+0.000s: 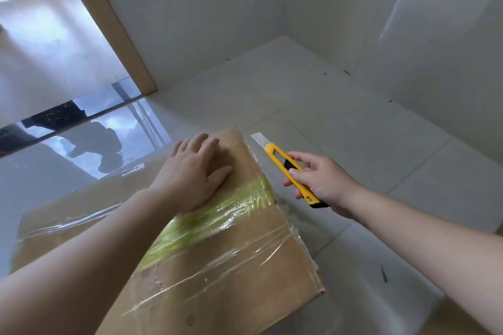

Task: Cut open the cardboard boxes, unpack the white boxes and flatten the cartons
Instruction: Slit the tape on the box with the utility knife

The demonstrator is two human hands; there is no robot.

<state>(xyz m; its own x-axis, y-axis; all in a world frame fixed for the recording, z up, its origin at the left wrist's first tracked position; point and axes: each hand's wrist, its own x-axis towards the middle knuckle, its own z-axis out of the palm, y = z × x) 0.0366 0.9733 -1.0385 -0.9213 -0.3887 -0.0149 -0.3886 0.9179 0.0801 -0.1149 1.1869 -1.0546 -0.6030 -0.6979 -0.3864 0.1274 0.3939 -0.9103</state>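
A brown cardboard box (231, 266) fills the lower middle, sealed with a band of yellow-green tape (217, 215) and strips of clear tape. My left hand (194, 174) lies flat on the box's far end, fingers spread, pressing down. My right hand (318, 181) is to the right of the box, above the floor, gripping a yellow utility knife (288, 168). Its blade (260, 139) is extended and points away, close to the box's far right corner without touching it. No white boxes are in view.
The box rests on a pale tiled floor (367, 144) in a corner of white walls. A tan door frame (109, 24) stands at upper left with a glossy floor and a dark threshold strip (54, 117) beyond it.
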